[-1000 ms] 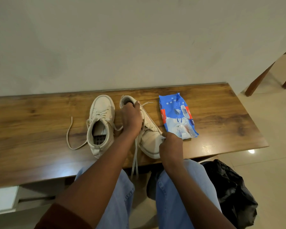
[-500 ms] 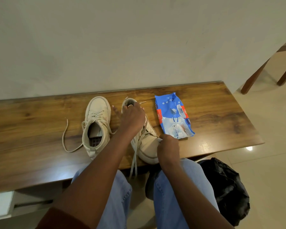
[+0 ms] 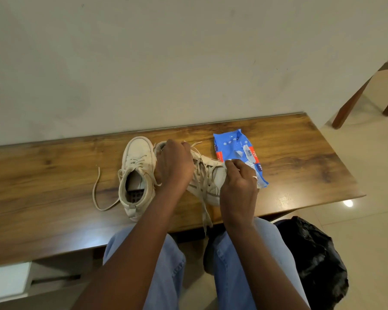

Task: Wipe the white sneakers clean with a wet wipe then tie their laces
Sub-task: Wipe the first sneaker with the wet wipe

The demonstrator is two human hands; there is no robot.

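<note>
Two white sneakers stand side by side on the wooden table (image 3: 54, 175). The left sneaker (image 3: 137, 171) stands alone, its untied lace trailing to the left. My left hand (image 3: 173, 166) grips the right sneaker (image 3: 207, 182) from above and tilts it. My right hand (image 3: 238, 186) is curled against that shoe's right side and pinches a white wet wipe (image 3: 226, 164), of which only a small edge shows. The right sneaker's loose laces (image 3: 203, 211) hang over the table's front edge.
A blue pack of wet wipes (image 3: 235, 151) lies just right of the shoes. A black plastic bag (image 3: 311, 260) sits on the floor by my right knee. Wooden furniture legs (image 3: 349, 104) stand at the far right. The wall runs behind the table.
My right hand has slid with the wipe up the right sneaker's side, away from the table's front edge. My left hand keeps its grip on that shoe.
</note>
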